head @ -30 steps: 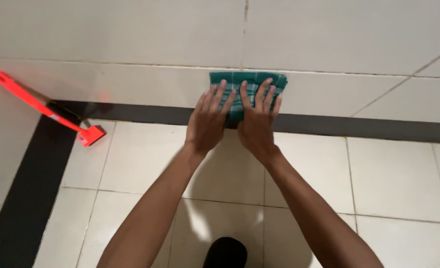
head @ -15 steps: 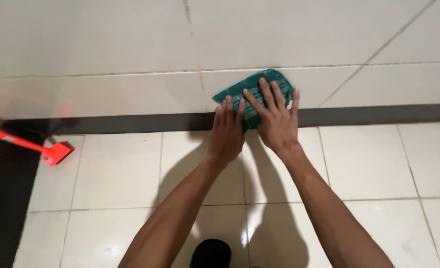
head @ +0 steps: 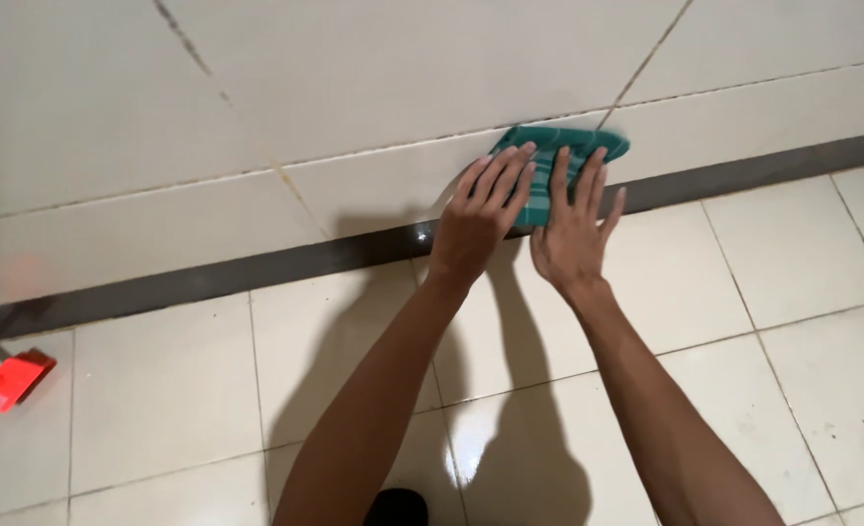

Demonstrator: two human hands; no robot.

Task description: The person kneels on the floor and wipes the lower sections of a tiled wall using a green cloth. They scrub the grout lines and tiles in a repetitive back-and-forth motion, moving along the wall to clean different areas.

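Wiping step in hand: green cloth (head: 560, 156) pressed flat against lower wall tile (head: 373, 185), above dark skirting strip (head: 256, 268). Left hand (head: 476, 219), right hand (head: 570, 239): grip open, fingers spread on cloth, nothing clasped. Next stroke likely needs even pressure.

We count two hands: our left hand (head: 478, 220) and our right hand (head: 570, 234), both flat with fingers spread. We count one green cloth (head: 558, 161) under them. We count one red tool (head: 8, 378), only partly in view at the left edge. We count one dark strip (head: 256, 265) running between the wall tiles (head: 373, 88) and the floor tiles (head: 159, 390).
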